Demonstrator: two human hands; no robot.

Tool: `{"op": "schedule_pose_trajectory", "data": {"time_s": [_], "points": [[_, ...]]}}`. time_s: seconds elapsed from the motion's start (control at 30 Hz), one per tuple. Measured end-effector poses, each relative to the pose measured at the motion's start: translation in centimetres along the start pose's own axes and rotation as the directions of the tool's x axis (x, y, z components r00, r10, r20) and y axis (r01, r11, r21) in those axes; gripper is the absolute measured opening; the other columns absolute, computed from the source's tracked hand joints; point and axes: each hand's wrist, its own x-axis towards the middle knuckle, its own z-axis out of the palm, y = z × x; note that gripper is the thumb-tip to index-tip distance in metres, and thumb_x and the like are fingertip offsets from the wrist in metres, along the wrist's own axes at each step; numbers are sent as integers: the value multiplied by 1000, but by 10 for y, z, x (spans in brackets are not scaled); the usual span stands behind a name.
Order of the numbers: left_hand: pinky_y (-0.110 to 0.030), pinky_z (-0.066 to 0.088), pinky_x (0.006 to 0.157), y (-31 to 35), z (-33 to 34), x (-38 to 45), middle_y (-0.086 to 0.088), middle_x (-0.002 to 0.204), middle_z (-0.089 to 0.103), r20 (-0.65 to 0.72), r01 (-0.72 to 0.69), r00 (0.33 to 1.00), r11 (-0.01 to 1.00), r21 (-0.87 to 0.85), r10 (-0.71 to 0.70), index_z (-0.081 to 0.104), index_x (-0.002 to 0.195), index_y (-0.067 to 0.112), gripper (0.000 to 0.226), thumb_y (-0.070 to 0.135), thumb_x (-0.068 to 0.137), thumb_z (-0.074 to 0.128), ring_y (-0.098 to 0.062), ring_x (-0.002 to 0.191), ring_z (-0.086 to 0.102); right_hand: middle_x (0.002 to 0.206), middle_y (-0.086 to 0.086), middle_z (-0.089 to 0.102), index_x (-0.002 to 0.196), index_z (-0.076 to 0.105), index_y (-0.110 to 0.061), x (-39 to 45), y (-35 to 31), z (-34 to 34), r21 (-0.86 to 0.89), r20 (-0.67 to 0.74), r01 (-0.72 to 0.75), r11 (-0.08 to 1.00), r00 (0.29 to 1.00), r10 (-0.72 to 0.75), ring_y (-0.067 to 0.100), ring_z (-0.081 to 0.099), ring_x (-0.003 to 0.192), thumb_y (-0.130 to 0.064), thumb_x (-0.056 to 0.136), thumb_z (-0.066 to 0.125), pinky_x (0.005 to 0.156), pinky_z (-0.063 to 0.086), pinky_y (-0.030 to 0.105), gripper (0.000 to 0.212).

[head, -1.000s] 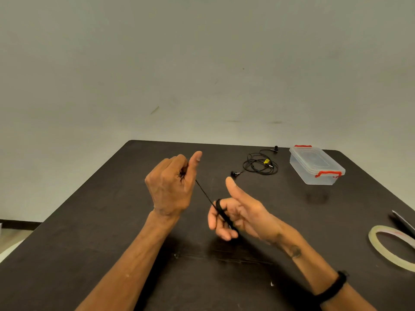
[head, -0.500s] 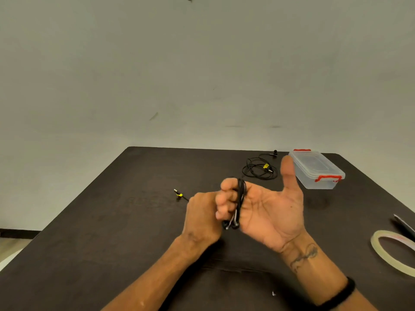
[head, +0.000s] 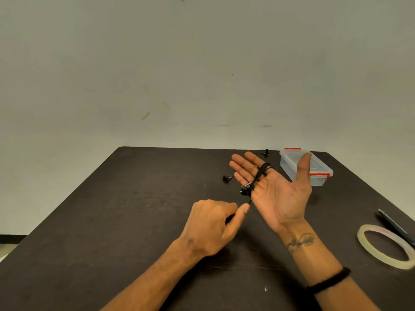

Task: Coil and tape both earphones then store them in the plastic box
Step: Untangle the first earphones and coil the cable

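Note:
My right hand [head: 277, 187] is held up flat, palm toward me, fingers straight. Black earphone cable [head: 258, 177] is wound in loops around those fingers, with an earbud hanging at the lower edge of the coil. My left hand [head: 212, 227] sits below and to the left, pinching the free end of that cable between thumb and curled fingers. The second earphone [head: 228, 178] lies on the table behind my right hand, mostly hidden by it. A clear plastic box [head: 314, 169] with red latches stands at the far right, lid on.
A roll of clear tape [head: 386, 245] lies flat near the right edge of the dark table [head: 112, 221]. Behind it rests a dark, thin tool [head: 393, 224], partly cut off by the frame. A plain wall rises beyond the table's far edge.
My right hand opened flat and rose toward the box, with more cable wound on its fingers. My left hand dropped from above the table to below the right hand, keeping the cable end.

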Motion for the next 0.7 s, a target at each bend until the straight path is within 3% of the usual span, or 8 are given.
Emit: {"op": "schedule_pose_trajectory", "data": {"time_s": [0.1, 0.23, 0.33, 0.4, 0.5, 0.57, 0.7], "points": [[-31, 29, 45, -5, -11, 5, 8, 52, 37, -189, -58, 980, 998, 2, 57, 38, 59, 23, 52, 32, 105, 61, -10, 48, 30, 143, 30, 59, 150, 44, 3, 2, 4, -5, -223, -19, -67, 972, 998, 65, 41, 55, 138, -88, 89, 11, 125, 26, 52, 114], [-22, 24, 53, -15, -22, 10, 7, 53, 41, -343, -47, 937, 997, 58, 65, 45, 59, 21, 48, 26, 103, 64, -3, 56, 25, 135, 30, 64, 145, 51, 3, 2, 16, -5, -361, 18, -206, 909, 974, 227, 38, 62, 129, -88, 88, 17, 118, 40, 49, 114], [-26, 23, 47, -23, -32, 14, 10, 55, 34, -413, -3, 910, 997, 82, 36, 44, 56, 19, 52, 24, 103, 65, -7, 50, 27, 124, 34, 67, 133, 63, 6, -1, 22, -1, -527, 62, -284, 801, 927, 370, 38, 68, 110, -88, 88, 15, 111, 48, 48, 115], [-31, 25, 43, -29, -36, 16, 7, 51, 34, -445, 36, 895, 994, 102, 13, 41, 55, 18, 56, 27, 105, 62, -11, 46, 28, 106, 37, 68, 114, 67, 9, -5, 23, 3, -606, 85, -349, 715, 865, 494, 38, 67, 83, -88, 87, 13, 89, 54, 43, 115], [-36, 27, 40, -35, -37, 16, 7, 50, 34, -443, 45, 897, 993, 109, 8, 40, 55, 18, 57, 30, 106, 62, -13, 44, 28, 67, 19, 56, 88, 62, 3, -9, 25, 9, -692, 101, -395, 604, 776, 622, 26, 38, 50, -90, 88, 12, 62, 43, 36, 106], [-38, 29, 40, -37, -36, 15, 6, 50, 36, -428, 37, 904, 994, 103, 11, 41, 55, 18, 57, 32, 106, 62, -13, 43, 30, 57, 9, 41, 75, 53, -3, -11, 27, 13, -713, 117, -427, 557, 710, 694, 25, 21, 47, -92, 87, 14, 56, 34, 35, 98], [-37, 30, 42, -37, -32, 12, 6, 51, 38, -387, 22, 922, 995, 96, 17, 43, 57, 16, 56, 35, 107, 59, -13, 46, 32, 49, 3, 25, 63, 33, -10, -15, 29, 19, -665, 149, -552, 503, 563, 813, 20, 13, 43, -95, 84, 13, 49, 21, 34, 90]]}}
